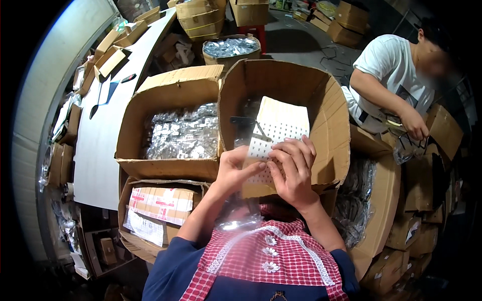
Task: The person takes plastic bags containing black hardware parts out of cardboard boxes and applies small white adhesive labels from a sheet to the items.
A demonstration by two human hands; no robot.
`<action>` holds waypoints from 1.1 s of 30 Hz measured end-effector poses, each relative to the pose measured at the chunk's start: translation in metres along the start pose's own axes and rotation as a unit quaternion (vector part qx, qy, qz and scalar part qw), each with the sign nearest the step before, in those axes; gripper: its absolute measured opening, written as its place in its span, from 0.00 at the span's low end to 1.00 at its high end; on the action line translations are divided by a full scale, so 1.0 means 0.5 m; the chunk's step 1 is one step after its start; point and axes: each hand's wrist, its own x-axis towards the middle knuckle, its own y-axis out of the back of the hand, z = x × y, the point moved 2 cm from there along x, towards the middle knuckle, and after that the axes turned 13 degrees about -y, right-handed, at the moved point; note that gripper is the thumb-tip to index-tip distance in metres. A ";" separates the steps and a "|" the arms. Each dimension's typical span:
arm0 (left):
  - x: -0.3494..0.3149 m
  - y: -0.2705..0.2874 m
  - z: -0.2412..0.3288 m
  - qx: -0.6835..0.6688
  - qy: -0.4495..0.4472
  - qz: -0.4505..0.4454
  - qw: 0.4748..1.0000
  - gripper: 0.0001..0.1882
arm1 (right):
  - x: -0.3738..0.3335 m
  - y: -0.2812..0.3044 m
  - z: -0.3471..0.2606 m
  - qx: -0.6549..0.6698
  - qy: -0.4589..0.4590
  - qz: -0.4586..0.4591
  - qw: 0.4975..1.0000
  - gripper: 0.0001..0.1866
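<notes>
A white label sheet [275,131] is gripped at its near edge by both hands, above the near rim of an open box [331,120]. The left hand [232,170] is pinched on the sheet's left corner; the right hand [292,168] is clasped over its middle. Left of it, a box of shiny packets [165,95] is seen. Far right, a second person [389,75] is bent over cartons [442,130].

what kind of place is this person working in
Probably a packing workshop or small warehouse. Open cardboard boxes hold small clear-bagged parts, more cartons are stacked behind, and both hands, left and right, hold a white sticker sheet over a box.
</notes>
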 end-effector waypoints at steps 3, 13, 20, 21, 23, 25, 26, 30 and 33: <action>0.001 -0.007 0.007 0.017 -0.022 -0.003 1.000 0.13 | -0.003 -0.003 0.000 -0.008 -0.002 0.003 1.000 0.11; 0.002 -0.012 0.004 0.035 -0.048 -0.005 0.998 0.09 | -0.004 -0.004 -0.002 -0.008 -0.003 0.017 1.000 0.10; -0.002 -0.005 -0.005 0.050 -0.049 -0.025 0.997 0.12 | -0.007 -0.005 0.001 -0.006 0.007 0.018 1.000 0.11; -0.002 -0.007 -0.002 0.052 -0.067 -0.022 0.996 0.12 | -0.007 -0.003 0.000 -0.008 0.009 0.020 1.000 0.11; -0.001 -0.008 0.002 0.056 -0.084 -0.017 0.995 0.12 | -0.006 0.002 -0.002 -0.016 0.015 0.020 1.000 0.10; 0.001 -0.008 0.007 0.087 -0.137 -0.017 0.987 0.12 | -0.002 0.012 -0.001 -0.024 0.021 0.020 0.999 0.10; 0.001 -0.007 0.009 0.087 -0.137 -0.016 0.987 0.12 | 0.002 0.017 0.003 -0.025 0.012 0.012 1.000 0.14; -0.004 0.000 0.005 0.075 -0.143 0.010 0.987 0.11 | 0.011 0.025 0.047 0.078 -0.113 0.004 0.990 0.25; -0.007 0.000 0.003 0.047 -0.122 0.019 0.991 0.11 | 0.007 0.007 0.108 0.333 -0.271 -0.022 0.903 0.30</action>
